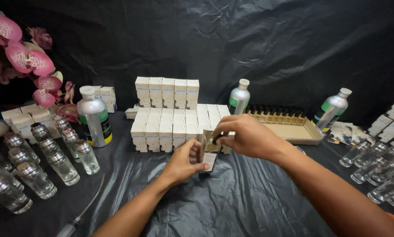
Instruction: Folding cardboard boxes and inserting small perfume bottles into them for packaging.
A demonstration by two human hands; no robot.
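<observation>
My left hand (184, 163) grips a small open cream carton (209, 156) standing on the black sheet in the middle of the table. Above the carton's mouth, my right hand (243, 137) pinches a small dark-capped bottle (216, 139), mostly hidden by the fingers. Right behind both hands stand rows of closed cream cartons (166, 127), with a second row (167, 92) stacked on top.
Clear glass bottles with silver tops (34, 169) stand at the left, more lie at the right (383, 173). Three aluminium bottles (94, 117) (239, 97) (332, 108), a cardboard tray of small dark-capped bottles (289, 130), a syringe (80, 215) and pink orchids (28, 57) surround the work spot.
</observation>
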